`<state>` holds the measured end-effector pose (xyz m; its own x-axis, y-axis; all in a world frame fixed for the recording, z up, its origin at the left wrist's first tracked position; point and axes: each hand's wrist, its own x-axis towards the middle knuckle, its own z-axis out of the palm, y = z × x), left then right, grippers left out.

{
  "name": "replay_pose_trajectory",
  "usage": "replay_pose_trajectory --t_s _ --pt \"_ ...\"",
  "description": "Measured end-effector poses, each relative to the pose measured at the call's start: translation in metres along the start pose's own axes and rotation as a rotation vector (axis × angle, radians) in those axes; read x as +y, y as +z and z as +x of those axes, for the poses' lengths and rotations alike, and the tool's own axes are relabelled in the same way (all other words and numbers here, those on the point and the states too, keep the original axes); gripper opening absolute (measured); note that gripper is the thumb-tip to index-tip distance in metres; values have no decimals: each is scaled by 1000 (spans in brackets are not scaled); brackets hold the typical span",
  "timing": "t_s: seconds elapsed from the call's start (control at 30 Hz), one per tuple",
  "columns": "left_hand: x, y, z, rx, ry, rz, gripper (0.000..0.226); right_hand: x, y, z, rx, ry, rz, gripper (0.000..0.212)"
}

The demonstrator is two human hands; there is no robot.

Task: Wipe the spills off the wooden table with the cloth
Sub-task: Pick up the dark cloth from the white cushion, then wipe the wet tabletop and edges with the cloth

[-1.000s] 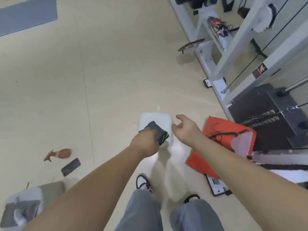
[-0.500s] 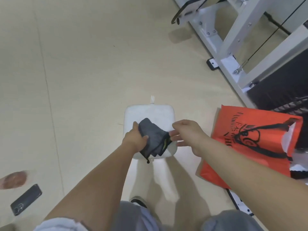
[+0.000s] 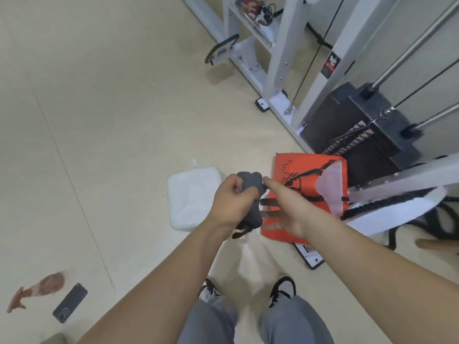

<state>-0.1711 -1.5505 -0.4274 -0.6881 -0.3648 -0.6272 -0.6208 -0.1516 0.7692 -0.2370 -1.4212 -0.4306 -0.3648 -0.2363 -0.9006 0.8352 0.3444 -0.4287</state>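
Over a pale floor [image 3: 111,120] beside an orange bag [image 3: 298,170], our left hand [image 3: 233,202] grips the bunched dark cloth [image 3: 249,181] in the air, our right hand [image 3: 285,214] spread open just beside it; we judge the cloth light, soft and limp, best gathered by the fistful.

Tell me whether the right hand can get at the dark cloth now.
Probably yes: the right hand is open right beside the dark cloth, which the left hand grips, and nothing lies between them.
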Motion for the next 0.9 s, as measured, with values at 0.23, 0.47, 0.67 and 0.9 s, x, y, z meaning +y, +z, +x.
replay_pose_trajectory --t_s 0.23,0.47,0.67,0.9 --pt "159 85 -189 -440 -8 -227 24 -48 -93 -221 -169 -57 550 52" --pt "238 161 -274 -853 -282 -54 46 -32 -164 -355 -74 -239 806 50" --pt "247 244 -324 -806 -45 323 42 29 -211 -412 91 -387 1027 75" --pt "214 353 -384 -845 282 434 25 109 -301 -483 509 -565 1220 67"
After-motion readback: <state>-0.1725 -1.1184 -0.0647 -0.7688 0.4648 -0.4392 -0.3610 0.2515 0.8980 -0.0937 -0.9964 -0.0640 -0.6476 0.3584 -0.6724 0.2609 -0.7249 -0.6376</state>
